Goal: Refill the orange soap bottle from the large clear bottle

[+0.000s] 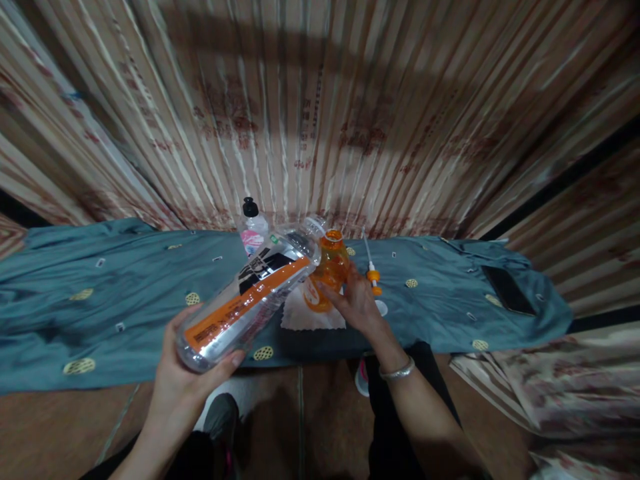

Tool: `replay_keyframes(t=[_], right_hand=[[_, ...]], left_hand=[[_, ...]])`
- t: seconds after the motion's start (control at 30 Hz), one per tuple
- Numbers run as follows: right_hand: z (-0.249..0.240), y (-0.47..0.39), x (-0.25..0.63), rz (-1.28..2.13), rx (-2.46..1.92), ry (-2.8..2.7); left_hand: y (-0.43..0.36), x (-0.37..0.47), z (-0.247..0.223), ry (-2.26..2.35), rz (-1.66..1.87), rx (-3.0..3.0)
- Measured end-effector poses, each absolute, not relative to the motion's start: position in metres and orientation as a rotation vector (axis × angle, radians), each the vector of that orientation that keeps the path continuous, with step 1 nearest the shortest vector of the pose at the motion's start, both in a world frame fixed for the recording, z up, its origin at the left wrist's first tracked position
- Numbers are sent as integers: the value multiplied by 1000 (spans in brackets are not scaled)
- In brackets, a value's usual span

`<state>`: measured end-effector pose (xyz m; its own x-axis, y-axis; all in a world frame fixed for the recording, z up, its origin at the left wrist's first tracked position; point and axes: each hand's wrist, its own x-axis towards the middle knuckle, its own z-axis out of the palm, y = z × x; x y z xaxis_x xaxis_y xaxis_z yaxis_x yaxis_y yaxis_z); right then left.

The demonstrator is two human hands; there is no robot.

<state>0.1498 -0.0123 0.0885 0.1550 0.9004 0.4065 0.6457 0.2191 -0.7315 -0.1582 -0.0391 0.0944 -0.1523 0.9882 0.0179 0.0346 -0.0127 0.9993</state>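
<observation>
My left hand (193, 363) grips the base of a large clear plastic bottle (250, 293) with an orange and silver label. The bottle is tilted, its open neck up and to the right, close to the mouth of an orange translucent bottle (333, 260). Around the orange bottle's right side, my right hand (357, 300) is closed, steadying it upright. Beneath the orange bottle lies a white paper napkin (310, 317). Whether liquid passes between the two bottles cannot be made out.
A clear bottle with a black cap (253, 227) stands behind the tilted one. An orange pump head with a tube (373, 277) and a white round cap (381, 308) lie to the right. Farther right is a phone (507, 290) on the green cloth (440, 320). A curtain (300, 133) hangs behind.
</observation>
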Motion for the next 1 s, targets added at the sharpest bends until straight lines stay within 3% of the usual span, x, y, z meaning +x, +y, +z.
replay_keyframes(t=[0.77,1.0], right_hand=[[93,-14,149,349,-1492,-1568],[92,-13,147,315,-1531,-1564]], left_hand=[[-38,-159,102,1483,1330,1385],[-37,-147,106,1521,1544,1494]])
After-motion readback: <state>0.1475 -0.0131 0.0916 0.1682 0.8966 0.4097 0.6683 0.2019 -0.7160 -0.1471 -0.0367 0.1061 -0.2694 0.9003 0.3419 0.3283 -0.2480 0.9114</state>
